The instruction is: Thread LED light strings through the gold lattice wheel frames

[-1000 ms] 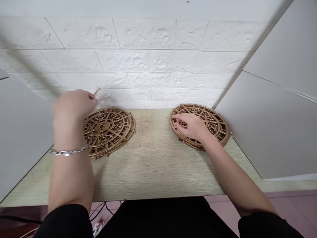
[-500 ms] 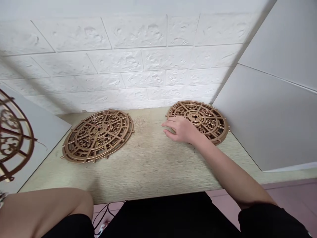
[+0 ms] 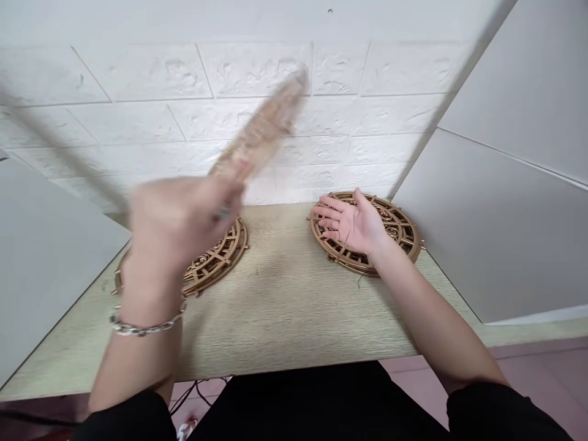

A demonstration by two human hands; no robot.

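Across from the left edge of the head view, the gold openwork disc (image 3: 261, 131) has swung to the upper middle, raised above the table (image 3: 285, 306) and tilted so that it shows nearly edge-on, blurred by motion. The left hand (image 3: 186, 214) has come back into view with it, its fingers closed on the disc's lower end; a silver chain bracelet (image 3: 142, 329) circles the wrist. The right hand (image 3: 351, 226) has turned palm up, its fingers extended and a little apart, the thumb pointing away from the person; it holds nothing and lies over the right stack of openwork discs (image 3: 404, 236), though whether it touches them cannot be told. Behind the left forearm, the left stack of openwork discs (image 3: 227, 254) rests on the table, partly hidden. White brick-patterned wall panelling (image 3: 138, 122) rises behind both stacks.
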